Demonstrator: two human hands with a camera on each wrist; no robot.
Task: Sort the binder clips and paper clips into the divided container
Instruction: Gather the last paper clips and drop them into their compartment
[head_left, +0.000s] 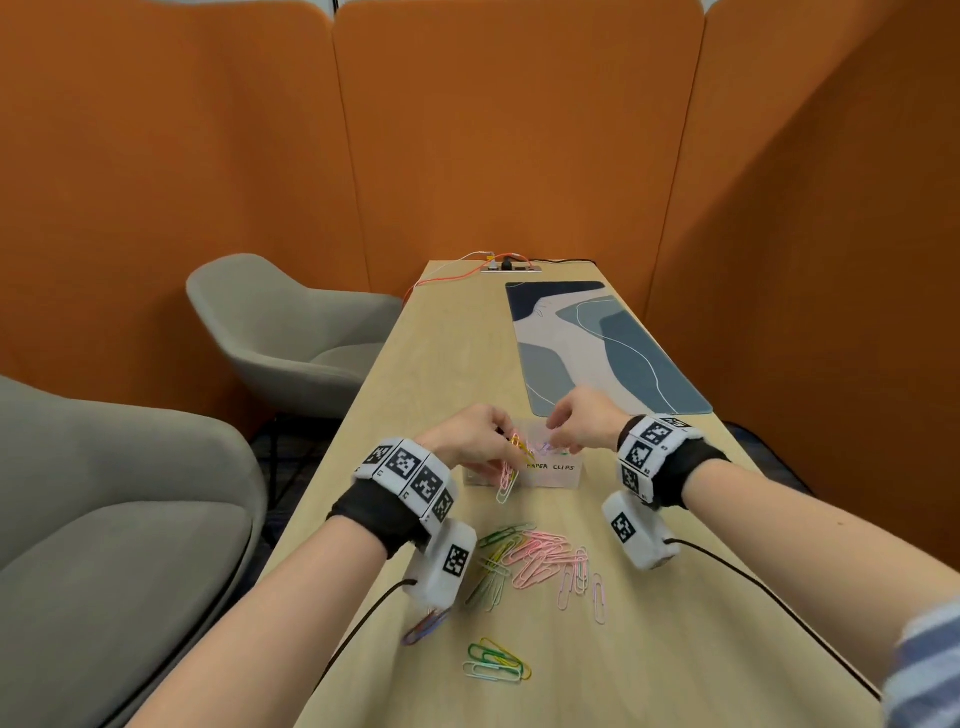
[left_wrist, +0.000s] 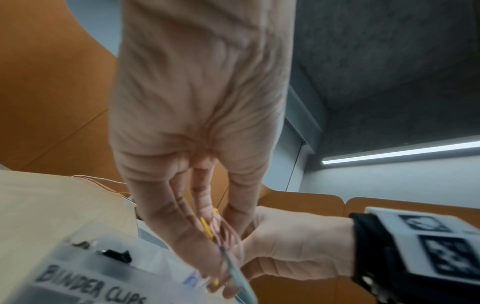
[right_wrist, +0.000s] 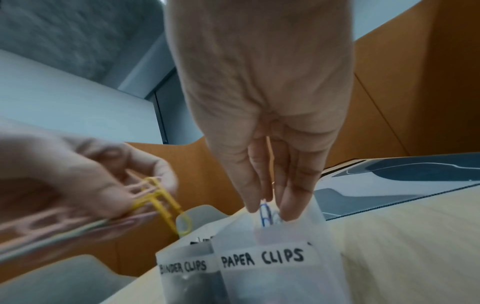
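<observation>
A translucent divided container (head_left: 553, 480) stands on the table, its compartments labelled BINDER CLIPS (right_wrist: 184, 267) and PAPER CLIPS (right_wrist: 262, 258). My left hand (head_left: 511, 448) grips a bunch of pink and yellow paper clips (head_left: 506, 480), which dangle in front of the container's left half. My right hand (right_wrist: 269, 212) pinches a blue paper clip (right_wrist: 265, 216) just above the paper clips compartment. Something black (left_wrist: 116, 255) lies in the binder clips compartment. Many loose pink, green and yellow paper clips (head_left: 540, 561) lie on the table nearer to me.
A few green and yellow clips (head_left: 496, 662) and some purple ones (head_left: 423, 629) lie nearest me. A blue patterned desk mat (head_left: 597, 343) covers the far right of the table. Cables (head_left: 483, 262) sit at its far end. Grey chairs (head_left: 291, 332) stand to the left.
</observation>
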